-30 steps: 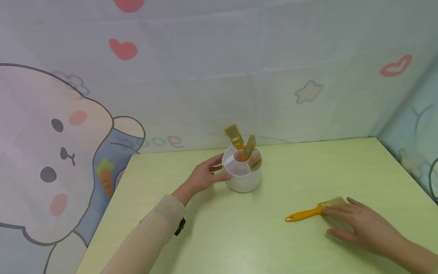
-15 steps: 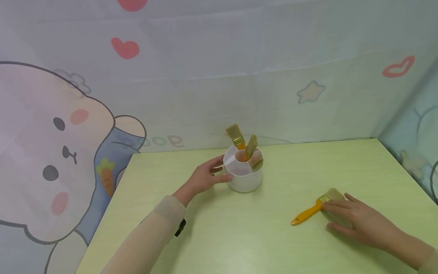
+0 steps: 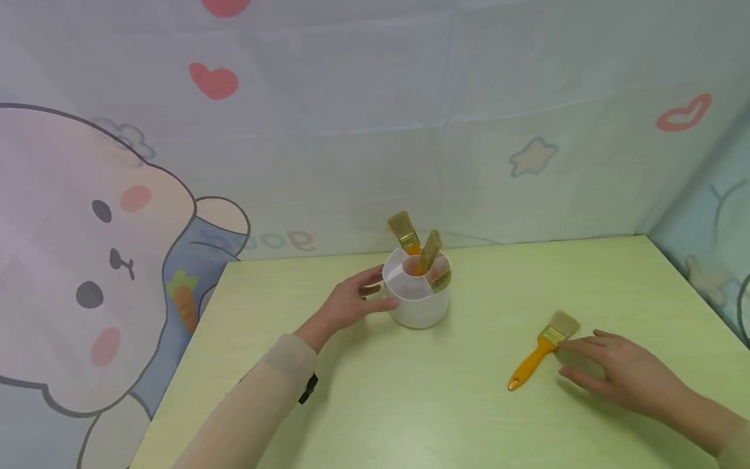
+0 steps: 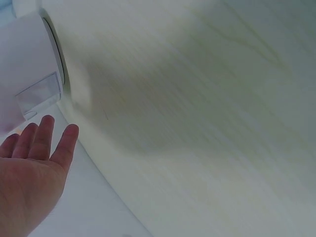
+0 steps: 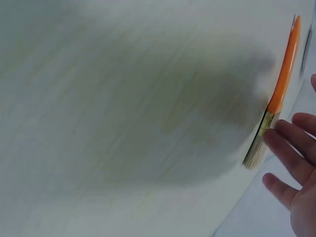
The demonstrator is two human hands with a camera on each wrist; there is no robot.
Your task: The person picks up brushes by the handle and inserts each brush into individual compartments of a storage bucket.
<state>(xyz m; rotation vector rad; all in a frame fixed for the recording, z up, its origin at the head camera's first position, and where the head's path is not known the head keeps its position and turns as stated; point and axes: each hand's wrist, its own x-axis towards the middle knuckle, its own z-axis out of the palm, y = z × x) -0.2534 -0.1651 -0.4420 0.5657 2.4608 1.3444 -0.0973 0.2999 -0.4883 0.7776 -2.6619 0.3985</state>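
In the head view a white round divided holder point(image 3: 418, 311) stands at the table's back, with three paintbrushes point(image 3: 403, 228) in it, bristles up. My left hand point(image 3: 347, 303) rests against the holder's left side, thumb at the front and fingers farther back. The left wrist view shows those fingers point(image 4: 45, 136) extended beside the holder's wall point(image 4: 29, 64). A loose paintbrush point(image 3: 530, 365) with an orange handle lies on the table at the right, bristles pointing away from me. Fingertips of my right hand point(image 3: 629, 374) touch its metal band, and the fingers point(image 5: 291, 155) are loosely spread.
The pale yellow-green table point(image 3: 375, 404) reaches back to a hanging cloth point(image 3: 351, 130) printed with hearts and a cartoon animal. Another cloth covers the right side, where a dark cable point(image 3: 739, 316) hangs at the frame's edge.
The loose paintbrush has turned on the table: its handle end swung toward me and to the right, its bristles away from me. My right hand moved slightly with it; my left hand stayed at the holder.
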